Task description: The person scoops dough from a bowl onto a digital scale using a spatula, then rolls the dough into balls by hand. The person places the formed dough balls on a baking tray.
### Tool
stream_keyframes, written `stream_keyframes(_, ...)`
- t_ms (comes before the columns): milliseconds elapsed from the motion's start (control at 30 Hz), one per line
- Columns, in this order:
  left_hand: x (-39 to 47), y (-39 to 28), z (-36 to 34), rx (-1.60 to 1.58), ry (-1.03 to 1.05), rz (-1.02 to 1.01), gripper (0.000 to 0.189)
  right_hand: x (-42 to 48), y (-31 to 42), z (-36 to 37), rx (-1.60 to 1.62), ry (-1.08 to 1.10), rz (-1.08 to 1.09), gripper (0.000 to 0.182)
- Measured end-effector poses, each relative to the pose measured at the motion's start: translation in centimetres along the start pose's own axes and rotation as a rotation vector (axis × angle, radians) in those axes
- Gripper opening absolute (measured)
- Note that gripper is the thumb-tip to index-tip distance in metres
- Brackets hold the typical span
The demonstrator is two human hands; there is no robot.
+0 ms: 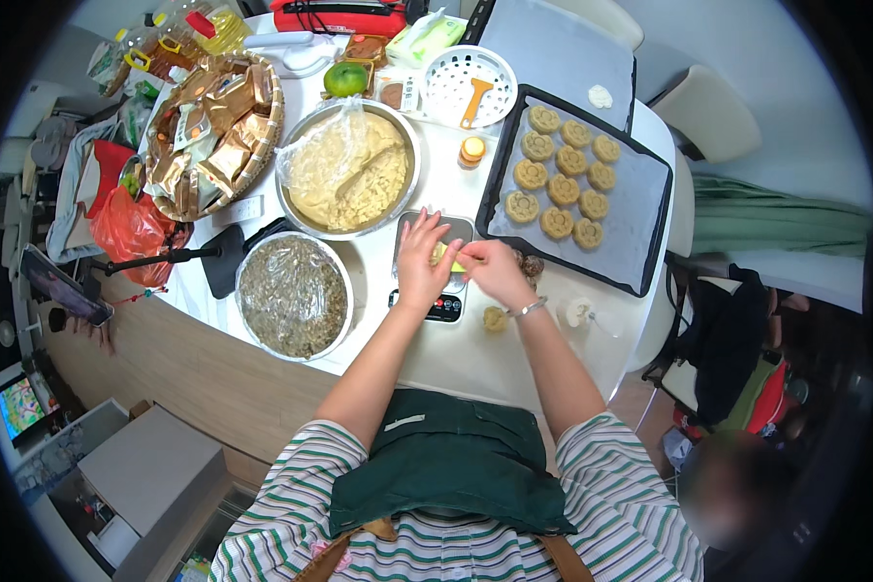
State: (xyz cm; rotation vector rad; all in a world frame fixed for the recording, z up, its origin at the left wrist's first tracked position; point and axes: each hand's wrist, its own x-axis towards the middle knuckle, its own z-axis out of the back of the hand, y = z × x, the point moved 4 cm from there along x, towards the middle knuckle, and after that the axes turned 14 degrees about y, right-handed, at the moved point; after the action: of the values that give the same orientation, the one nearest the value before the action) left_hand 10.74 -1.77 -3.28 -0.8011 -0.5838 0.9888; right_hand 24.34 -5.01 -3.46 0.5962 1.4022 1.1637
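Above a kitchen scale (445,308) my left hand (423,265) has its fingers spread, its thumb by a small yellow-green piece (457,267). My right hand (496,270) pinches near that piece's right end; whether it is a tool or paper I cannot tell. A pale lump, partly hidden, lies by the left palm. A ball of dough (494,319) rests below the right hand, and dark filling balls (531,266) lie beside its wrist. Up-left stands a steel bowl of yellow dough (364,174) partly under plastic film; a film-covered bowl of dark filling (295,297) is lower left.
Right: a black baking tray (644,247) with rows of molded pastries (564,189). Behind: a perforated white plate (444,76) with an orange scraper (475,103), and a green fruit (345,78). Left: a basket of gold packets (229,145) and a phone on a stand (69,287). A clear-handled white object (579,313) lies right.
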Motion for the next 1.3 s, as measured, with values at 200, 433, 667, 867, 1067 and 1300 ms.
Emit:
stream_keyframes(200, -0.8, 1.9, 0.9, -0.816, -0.199, 0.241, 0.028, -4.6, 7.4, -2.9, -0.434, -0.17, 0.232, 0.012)
stream_keyframes(433, -0.2, 1.3, 1.5, -1.828, -0.295, 0.669, 0.049, -10.4, 8.7, 2.2, -0.21, -0.183, 0.096, 0.01)
stream_keyframes(667, -1.1, -0.2, 0.9, -1.916, 0.021, 0.605, 0.037, -11.8, 4.2, 2.8, 0.031, -0.219, -0.035, 0.015)
stream_keyframes(867, -1.8, 1.0, 1.4, -2.022, 0.217, 0.354, 0.042, -12.1, 3.1, 2.6, 0.095, -0.222, 0.002, 0.017)
stream_keyframes(1067, -2.7, 0.7, 0.6, -2.414, -0.106, 0.321, 0.029, -12.1, 2.5, 2.6, 0.171, -0.211, 0.01, 0.016)
stream_keyframes(1300, -2.5, -1.1, 0.9, -2.795, 0.127, 0.224, 0.022, -12.9, 1.8, 2.4, 0.225, -0.236, 0.042, 0.016)
